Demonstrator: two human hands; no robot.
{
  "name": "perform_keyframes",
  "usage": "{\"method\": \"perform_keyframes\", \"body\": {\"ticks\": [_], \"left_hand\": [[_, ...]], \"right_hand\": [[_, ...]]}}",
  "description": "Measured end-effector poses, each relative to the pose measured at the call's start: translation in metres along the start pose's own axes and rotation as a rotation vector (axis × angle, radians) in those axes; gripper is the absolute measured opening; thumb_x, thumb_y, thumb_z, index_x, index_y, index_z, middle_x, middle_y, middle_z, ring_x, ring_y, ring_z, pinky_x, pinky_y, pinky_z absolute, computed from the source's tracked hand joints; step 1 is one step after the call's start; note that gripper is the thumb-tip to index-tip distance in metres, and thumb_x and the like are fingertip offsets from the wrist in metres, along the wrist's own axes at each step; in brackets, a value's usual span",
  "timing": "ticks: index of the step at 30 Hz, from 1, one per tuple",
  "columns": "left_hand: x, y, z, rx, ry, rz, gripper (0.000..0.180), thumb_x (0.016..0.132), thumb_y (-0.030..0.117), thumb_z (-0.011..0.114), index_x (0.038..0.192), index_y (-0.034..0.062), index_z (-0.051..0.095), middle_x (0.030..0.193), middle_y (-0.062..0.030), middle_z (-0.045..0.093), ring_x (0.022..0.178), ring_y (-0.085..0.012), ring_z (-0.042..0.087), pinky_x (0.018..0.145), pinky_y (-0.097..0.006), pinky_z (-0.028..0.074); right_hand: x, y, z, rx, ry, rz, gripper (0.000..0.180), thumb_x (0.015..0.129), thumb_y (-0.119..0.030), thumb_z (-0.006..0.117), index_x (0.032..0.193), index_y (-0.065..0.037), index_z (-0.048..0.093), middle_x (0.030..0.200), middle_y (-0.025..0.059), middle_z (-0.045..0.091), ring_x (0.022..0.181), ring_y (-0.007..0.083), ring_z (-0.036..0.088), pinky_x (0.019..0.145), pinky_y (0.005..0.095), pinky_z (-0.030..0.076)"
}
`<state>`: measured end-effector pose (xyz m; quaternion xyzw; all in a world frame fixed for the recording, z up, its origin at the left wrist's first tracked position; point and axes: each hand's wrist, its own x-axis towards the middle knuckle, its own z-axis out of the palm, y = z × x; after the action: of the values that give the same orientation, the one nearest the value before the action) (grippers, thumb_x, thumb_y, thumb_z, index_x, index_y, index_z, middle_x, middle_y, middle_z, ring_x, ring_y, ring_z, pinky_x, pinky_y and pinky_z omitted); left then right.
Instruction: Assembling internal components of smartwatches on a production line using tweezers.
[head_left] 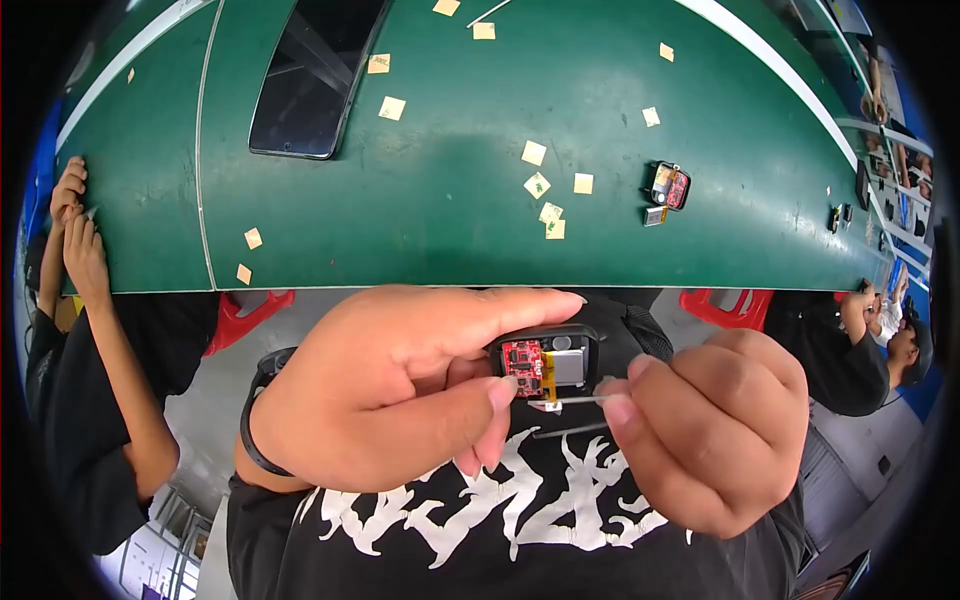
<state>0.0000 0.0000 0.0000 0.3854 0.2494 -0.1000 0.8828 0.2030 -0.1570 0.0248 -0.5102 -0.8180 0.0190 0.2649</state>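
My left hand (370, 390) grips a small black device housing (594, 350) between thumb and fingers, just off the table's near edge. Inside the housing sit a red circuit board (520, 372) and a silver rectangular part (569, 368), with a yellow-orange flex strip (547, 372) between them. My right hand (715, 430) is closed in a pinch on thin metal tweezers (572, 432), whose two arms look spread apart. The upper arm reaches the housing's lower edge, by a small white piece (552, 406); whether it touches that piece I cannot tell.
On the green table (450, 200) lie a dark phone (315, 80), several pale paper squares (533, 153) and another opened housing (670, 186) with a small silver piece (655, 216) beside it. People's arms (110, 330) show at the left and a person (850, 340) sits at the right. Red stools (245, 322) stand under the table edge.
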Motion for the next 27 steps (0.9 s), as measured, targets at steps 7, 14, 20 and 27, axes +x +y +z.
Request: {"method": "perform_keyframes", "body": {"ticks": [7, 14, 20, 27], "left_hand": [[-0.002, -0.004, 0.001, -0.018, -0.027, 0.052, 0.051, 0.097, -0.010, 0.049, 0.147, -0.0104, 0.045, 0.077, -0.0083, 0.068, 0.066, -0.0090, 0.066, 0.059, -0.022, 0.053], [0.000, -0.003, 0.005, 0.004, -0.049, 0.074, 0.051, 0.097, -0.011, 0.048, 0.148, -0.0110, 0.044, 0.079, -0.0081, 0.068, 0.068, -0.0082, 0.066, 0.060, -0.022, 0.054], [-0.004, -0.003, 0.003, -0.028, -0.016, 0.078, 0.050, 0.097, -0.010, 0.049, 0.147, -0.0115, 0.045, 0.081, -0.0087, 0.068, 0.067, -0.0087, 0.066, 0.060, -0.022, 0.054], [-0.005, -0.003, 0.000, -0.020, -0.022, 0.060, 0.050, 0.097, -0.007, 0.051, 0.146, -0.0118, 0.046, 0.081, -0.0088, 0.068, 0.066, -0.0093, 0.065, 0.059, -0.022, 0.054]], "right_hand": [[0.002, -0.011, -0.020, -0.047, -0.077, 0.066, 0.031, 0.067, 0.002, 0.083, 0.093, 0.003, 0.067, 0.083, 0.0113, 0.066, 0.067, 0.0185, 0.057, 0.045, 0.0287, 0.036], [0.000, -0.010, -0.020, -0.092, -0.096, 0.085, 0.030, 0.069, 0.000, 0.084, 0.094, 0.003, 0.068, 0.085, 0.0134, 0.067, 0.066, 0.0193, 0.057, 0.045, 0.0289, 0.036], [0.002, -0.007, -0.011, -0.070, -0.040, 0.034, 0.030, 0.069, 0.000, 0.084, 0.094, 0.002, 0.068, 0.085, 0.0130, 0.068, 0.066, 0.0191, 0.057, 0.045, 0.0291, 0.037], [0.005, -0.011, -0.019, -0.081, -0.076, 0.074, 0.031, 0.068, 0.001, 0.084, 0.095, 0.002, 0.068, 0.084, 0.0126, 0.067, 0.065, 0.0189, 0.056, 0.045, 0.0284, 0.035]]}}
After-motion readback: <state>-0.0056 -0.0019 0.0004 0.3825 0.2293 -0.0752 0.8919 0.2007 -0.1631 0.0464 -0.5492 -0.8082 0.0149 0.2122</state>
